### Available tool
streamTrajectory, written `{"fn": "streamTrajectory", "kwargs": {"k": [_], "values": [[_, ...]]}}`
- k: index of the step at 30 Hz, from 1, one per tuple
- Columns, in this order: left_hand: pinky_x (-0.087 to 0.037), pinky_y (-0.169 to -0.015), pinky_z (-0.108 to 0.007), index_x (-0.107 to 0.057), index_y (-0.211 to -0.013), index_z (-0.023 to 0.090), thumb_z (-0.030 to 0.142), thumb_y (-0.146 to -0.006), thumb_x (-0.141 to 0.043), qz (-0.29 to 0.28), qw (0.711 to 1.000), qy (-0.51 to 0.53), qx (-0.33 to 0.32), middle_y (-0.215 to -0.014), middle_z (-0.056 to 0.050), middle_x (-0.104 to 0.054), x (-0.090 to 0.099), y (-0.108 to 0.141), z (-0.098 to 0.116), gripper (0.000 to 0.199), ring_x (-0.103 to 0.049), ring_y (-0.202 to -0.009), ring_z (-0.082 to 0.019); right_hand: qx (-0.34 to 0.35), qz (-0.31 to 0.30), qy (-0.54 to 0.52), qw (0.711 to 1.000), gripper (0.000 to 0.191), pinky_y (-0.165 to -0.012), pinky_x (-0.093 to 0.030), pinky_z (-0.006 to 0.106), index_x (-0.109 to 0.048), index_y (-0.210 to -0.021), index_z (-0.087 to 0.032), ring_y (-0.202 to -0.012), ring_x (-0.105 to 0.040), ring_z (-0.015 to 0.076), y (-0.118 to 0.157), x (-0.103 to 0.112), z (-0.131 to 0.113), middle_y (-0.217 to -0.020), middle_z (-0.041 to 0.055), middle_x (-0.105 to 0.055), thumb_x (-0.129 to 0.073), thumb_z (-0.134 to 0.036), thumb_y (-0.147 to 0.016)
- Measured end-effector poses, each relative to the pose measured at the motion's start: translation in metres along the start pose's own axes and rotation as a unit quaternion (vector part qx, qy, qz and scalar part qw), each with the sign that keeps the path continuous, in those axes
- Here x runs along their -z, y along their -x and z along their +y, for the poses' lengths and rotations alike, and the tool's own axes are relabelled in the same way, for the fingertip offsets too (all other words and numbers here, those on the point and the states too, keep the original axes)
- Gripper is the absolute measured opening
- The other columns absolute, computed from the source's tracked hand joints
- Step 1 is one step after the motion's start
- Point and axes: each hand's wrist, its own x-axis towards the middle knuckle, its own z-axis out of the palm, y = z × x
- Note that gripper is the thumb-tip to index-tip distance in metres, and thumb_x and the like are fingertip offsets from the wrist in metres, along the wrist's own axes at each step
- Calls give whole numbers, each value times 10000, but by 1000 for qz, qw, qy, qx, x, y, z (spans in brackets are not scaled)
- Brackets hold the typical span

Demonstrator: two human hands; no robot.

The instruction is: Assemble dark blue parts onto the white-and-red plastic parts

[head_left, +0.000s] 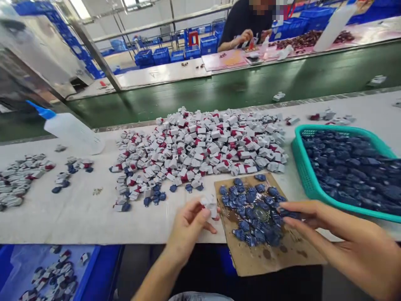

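My left hand pinches a small white plastic part at the table's near edge, beside a piece of brown cardboard. On the cardboard lie several small dark blue plastic parts around a wet, shiny patch of clear liquid. My right hand reaches in from the right, thumb and fingers closed on a dark blue plastic part over the cardboard's right side. A large heap of white and dark red parts spreads behind both hands.
A teal basket full of dark blue parts stands at right. On the left are a white squeeze bottle, a pile of white parts and a blue bin below. Beyond the green conveyor, another person works.
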Motion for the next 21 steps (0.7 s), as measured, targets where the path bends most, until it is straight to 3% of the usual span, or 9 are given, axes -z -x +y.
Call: {"fn": "streamTrajectory", "kwargs": {"k": [2,4,6,8,11,15,21], "values": [[-529,-597,-231,-664,-1033,146,433,-756,-694,-17,1000,-8,-6,-870,-78,-682,-8,5,-19,401,-603,-726,-151,79,-24,26,996,203,-738,-543,194,-588,-1109,-268,-872,-651,153,-1,-4,-6,-1043,6,-647,-511,-259,-922],[-540,-651,-242,-646,-1086,150,400,-775,-686,-46,998,-26,-17,-904,-80,-683,-10,6,-26,401,-609,-774,-158,109,-37,49,992,255,-786,-533,244,-546,-1188,-246,-942,-638,168,-3,-10,-7,-1106,32,-626,-446,-254,-953],[-543,-672,-243,-633,-1116,153,380,-807,-656,-73,997,-34,-17,-923,-81,-679,-8,5,-25,384,-609,-813,-164,81,-71,66,992,266,-694,-526,267,-516,-1199,-203,-861,-646,175,-3,-17,-5,-1034,56,-638,-418,-304,-973],[-543,-684,-243,-626,-1132,162,371,-836,-622,-91,995,-42,-12,-942,-80,-675,-5,5,-22,363,-606,-817,-159,48,-135,63,988,239,-607,-496,274,-535,-1094,-182,-754,-634,173,-4,-23,-2,-918,53,-639,-391,-339,-984],[-543,-705,-249,-620,-1151,178,371,-854,-599,-104,993,-55,-9,-987,-82,-666,-2,7,-21,355,-604,-828,-159,36,-217,39,975,251,-611,-469,284,-552,-965,-184,-760,-611,175,-10,-28,3,-889,56,-620,-350,-330,-996],[-543,-718,-260,-613,-1154,183,377,-855,-597,-96,995,-36,-4,-1002,-84,-660,-3,8,-22,357,-608,-847,-169,32,-228,31,973,256,-663,-465,299,-555,-980,-186,-818,-600,189,-18,-26,3,-939,68,-617,-338,-321,-1000],[-529,-706,-239,-626,-1018,184,324,-779,-700,-75,996,52,12,-917,-48,-683,-4,4,-21,287,-629,-806,-144,27,-246,63,967,247,-622,-465,277,-558,-962,-211,-791,-615,186,-19,-20,-7,-940,63,-621,-325,-286,-996]]}}
